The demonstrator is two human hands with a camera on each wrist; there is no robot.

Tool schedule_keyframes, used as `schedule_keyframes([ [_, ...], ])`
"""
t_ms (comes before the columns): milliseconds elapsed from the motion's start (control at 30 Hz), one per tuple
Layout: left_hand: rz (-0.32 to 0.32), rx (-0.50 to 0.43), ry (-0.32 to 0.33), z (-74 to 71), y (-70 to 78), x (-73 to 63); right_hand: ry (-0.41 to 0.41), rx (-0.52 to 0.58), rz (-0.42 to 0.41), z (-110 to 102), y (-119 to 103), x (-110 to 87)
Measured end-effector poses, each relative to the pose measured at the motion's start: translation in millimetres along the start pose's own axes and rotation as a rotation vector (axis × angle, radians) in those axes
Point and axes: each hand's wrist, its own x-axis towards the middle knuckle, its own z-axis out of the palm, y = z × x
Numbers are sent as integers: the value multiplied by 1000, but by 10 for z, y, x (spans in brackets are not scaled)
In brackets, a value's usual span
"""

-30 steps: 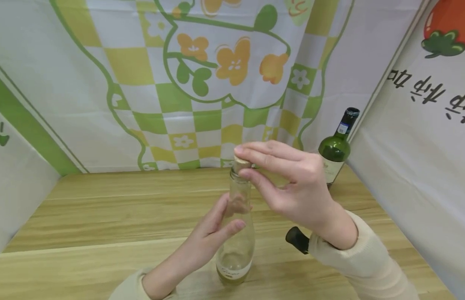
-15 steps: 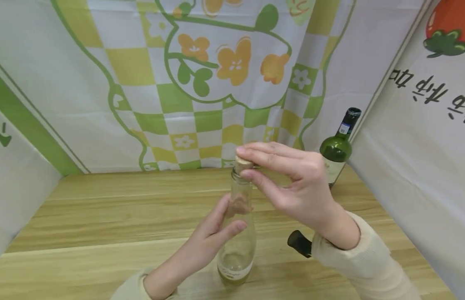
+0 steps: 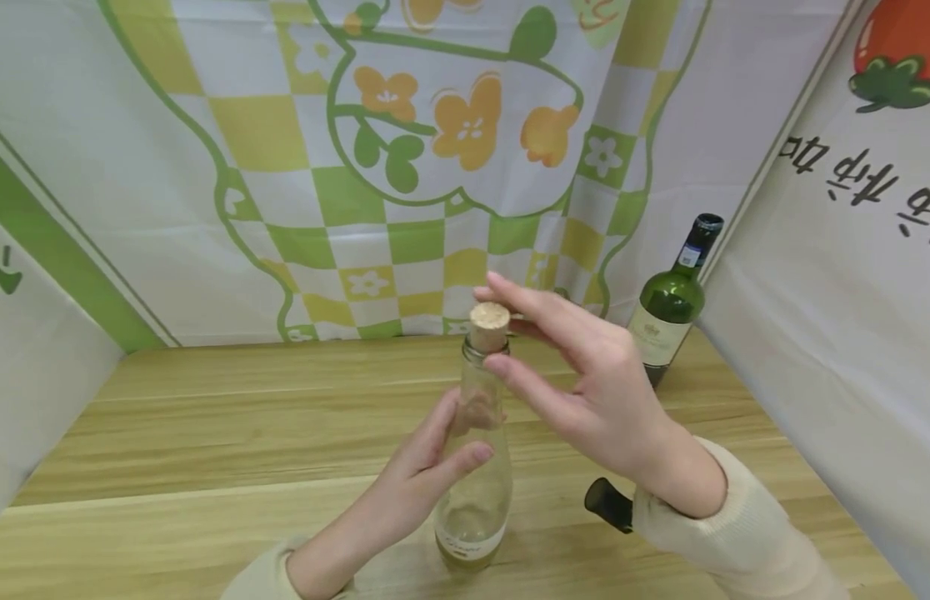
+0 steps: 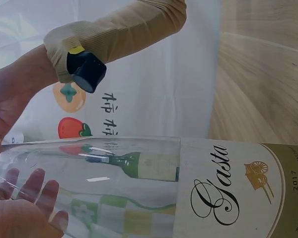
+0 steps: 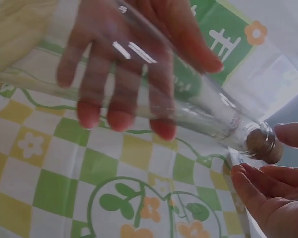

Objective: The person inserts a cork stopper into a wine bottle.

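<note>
My left hand (image 3: 427,467) holds an upright clear glass bottle (image 3: 476,492) below its neck, thumb in front and fingers behind the glass. In the left wrist view its white label (image 4: 213,193) reads "Gasta". A cork (image 3: 489,327) sits partly in the mouth, its upper part standing above the rim. My right hand (image 3: 585,375) is beside the cork with fingers spread loosely around it; the cork's top is uncovered. The right wrist view shows the cork (image 5: 260,146) inside the neck, with right-hand fingertips (image 5: 238,169) just below it.
A green wine bottle (image 3: 663,321) with a cream label stands at the back right of the wooden table (image 3: 210,433). A patterned curtain (image 3: 427,225) hangs behind, and a white printed sheet (image 3: 832,333) borders the right side. A dark wrist camera (image 3: 609,504) sits under the right sleeve.
My right fingers have loosened from the cork and lifted off its top, and the hand has shifted slightly right. The left hand and clear bottle have stayed put.
</note>
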Motion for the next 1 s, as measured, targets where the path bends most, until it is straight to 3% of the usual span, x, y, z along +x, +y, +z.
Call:
schedule_keyframes([
  [67,3,7,0,-3,-5,-3,-2,-14,-1,-57,-527,242],
  [100,5,10,0,-4,-7,-3,-11,-34,14,-57,-515,209],
  [167,1,5,0,-5,-10,-1,1,-65,18,-74,-843,352],
  [267,-2,3,3,-5,-11,1,8,-104,55,-78,-1049,409],
  [633,32,-7,-5,0,-27,19,-183,50,393,-48,-863,-68],
  [767,20,-16,-6,0,-21,14,-266,67,445,0,-816,-219],
  [1000,19,-22,-8,-4,-21,6,-348,132,457,135,-691,-480],
])
